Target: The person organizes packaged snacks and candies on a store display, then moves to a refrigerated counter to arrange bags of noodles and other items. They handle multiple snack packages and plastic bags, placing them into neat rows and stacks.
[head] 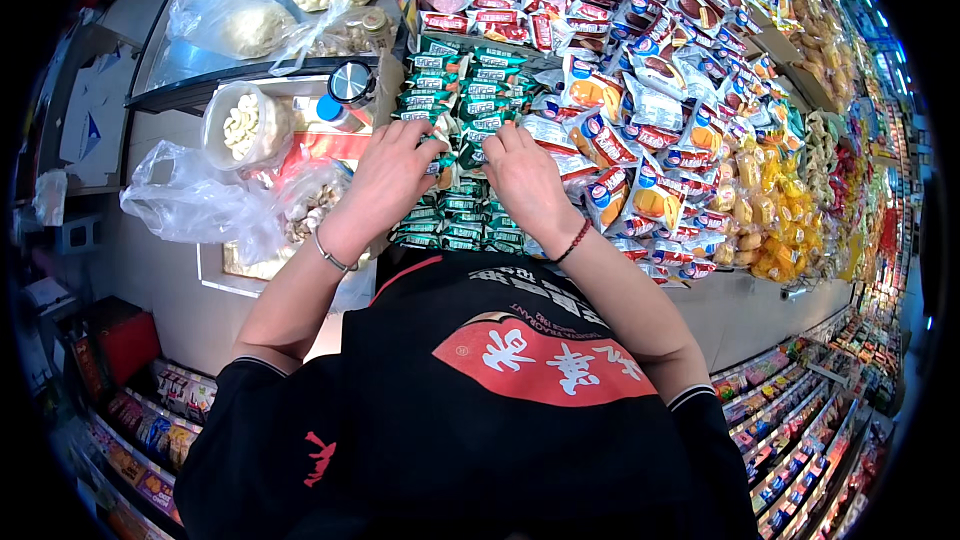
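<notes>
Green wrapped snack packets (484, 109) lie in neat rows before me. My left hand (401, 165) rests over the left row, its fingers bent at a packet; the wrist wears a metal bangle. My right hand (523, 172) is on the neighbouring row, fingertips curled at a packet's edge, with a dark red bead bracelet at the wrist. The fingers partly hide what they touch, so a grip cannot be told. Right of my right hand lie white, blue and red wrapped pastries (656, 191) in a loose heap.
At left stand a plastic tub of peeled garlic (241, 127), a blue-capped jar (334, 111), a steel-lidded container (351, 82) and a clear plastic bag (199, 191). Red-wrapped snacks (495, 15) lie beyond the green rows. Yellow packets (784, 221) lie farther right; stocked shelves (787, 427) stand behind me.
</notes>
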The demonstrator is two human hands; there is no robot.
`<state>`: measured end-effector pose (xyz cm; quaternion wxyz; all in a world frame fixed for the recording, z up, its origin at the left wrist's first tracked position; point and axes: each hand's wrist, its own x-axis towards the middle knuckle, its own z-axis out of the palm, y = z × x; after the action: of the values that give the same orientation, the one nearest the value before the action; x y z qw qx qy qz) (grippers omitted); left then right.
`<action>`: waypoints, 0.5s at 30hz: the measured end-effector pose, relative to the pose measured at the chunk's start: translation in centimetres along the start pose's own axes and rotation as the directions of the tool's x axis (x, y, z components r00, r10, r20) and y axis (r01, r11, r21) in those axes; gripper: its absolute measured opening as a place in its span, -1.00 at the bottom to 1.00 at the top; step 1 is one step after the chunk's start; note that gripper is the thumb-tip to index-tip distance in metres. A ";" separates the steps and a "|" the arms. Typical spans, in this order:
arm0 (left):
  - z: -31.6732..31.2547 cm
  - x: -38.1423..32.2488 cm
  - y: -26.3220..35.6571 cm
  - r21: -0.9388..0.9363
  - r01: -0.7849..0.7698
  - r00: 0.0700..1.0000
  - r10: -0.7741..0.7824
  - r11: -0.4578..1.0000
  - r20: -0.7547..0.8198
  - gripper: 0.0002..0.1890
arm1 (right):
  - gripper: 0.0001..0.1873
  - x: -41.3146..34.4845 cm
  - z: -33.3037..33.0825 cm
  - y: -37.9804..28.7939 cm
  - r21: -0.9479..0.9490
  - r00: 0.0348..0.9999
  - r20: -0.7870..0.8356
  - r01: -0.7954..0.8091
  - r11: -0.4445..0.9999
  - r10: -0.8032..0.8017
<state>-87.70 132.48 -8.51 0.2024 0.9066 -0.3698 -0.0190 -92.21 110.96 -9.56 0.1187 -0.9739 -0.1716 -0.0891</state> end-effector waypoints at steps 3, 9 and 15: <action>0.0 -0.1 0.1 -0.111 -0.074 0.994 0.065 0.991 -0.086 -0.57 | -0.72 -0.3 -1.2 0.1 0.153 0.997 0.011 -0.078 0.985 0.077; 0.0 -1.8 -0.7 -0.653 0.073 0.812 -0.425 0.754 -0.400 -0.62 | -0.82 -1.3 -3.4 0.8 0.320 0.978 -0.086 -0.153 0.935 0.190; 4.1 -4.0 -1.3 -0.797 0.241 0.864 -0.496 0.554 -0.084 -0.47 | -0.82 -1.6 -2.5 0.3 0.369 0.975 -0.017 -0.201 0.908 0.223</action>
<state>-90.50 134.57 -13.19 0.6103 0.7831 -0.0902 -0.0783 -93.91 109.49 -7.55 0.3114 -0.9447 -0.0749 -0.0709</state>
